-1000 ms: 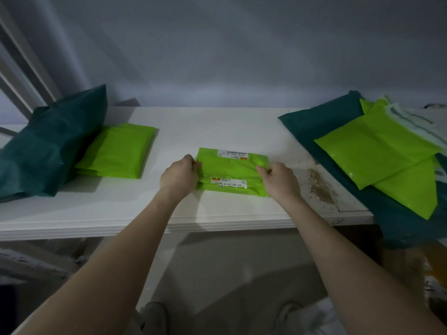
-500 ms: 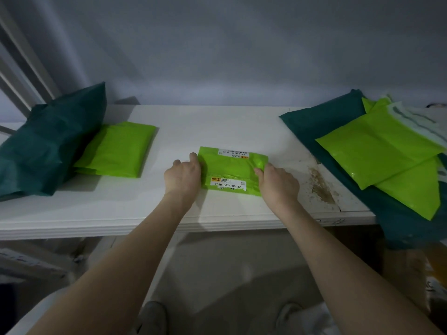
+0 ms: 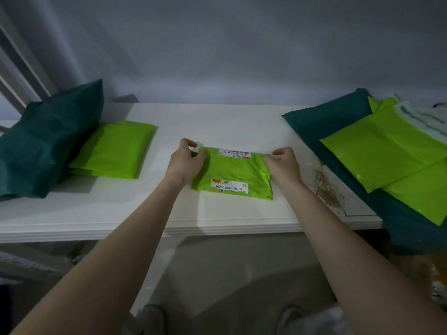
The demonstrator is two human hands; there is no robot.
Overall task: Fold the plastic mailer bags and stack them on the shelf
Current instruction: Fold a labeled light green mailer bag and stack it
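Observation:
A folded lime-green mailer bag (image 3: pixel 235 171) with white labels lies in the middle of the white shelf (image 3: pixel 217 122). My left hand (image 3: pixel 186 162) grips its far left corner with curled fingers. At the far right corner, my right hand (image 3: pixel 283 163) pinches the bag's edge. A stack of folded green mailers (image 3: pixel 113 149) lies to the left. Unfolded green mailers (image 3: pixel 387 151) lie spread out at the right on a dark teal bag (image 3: pixel 326 117).
A bulky dark teal bag (image 3: pixel 46 139) leans at the shelf's left end. A worn, stained patch (image 3: pixel 326 187) marks the shelf near its right front edge. A grey wall runs behind the shelf. Feet and floor show below the front edge.
Both hands moved from the bag's near sides to its far corners. The bag now lies flatter, with the lower label fully showing.

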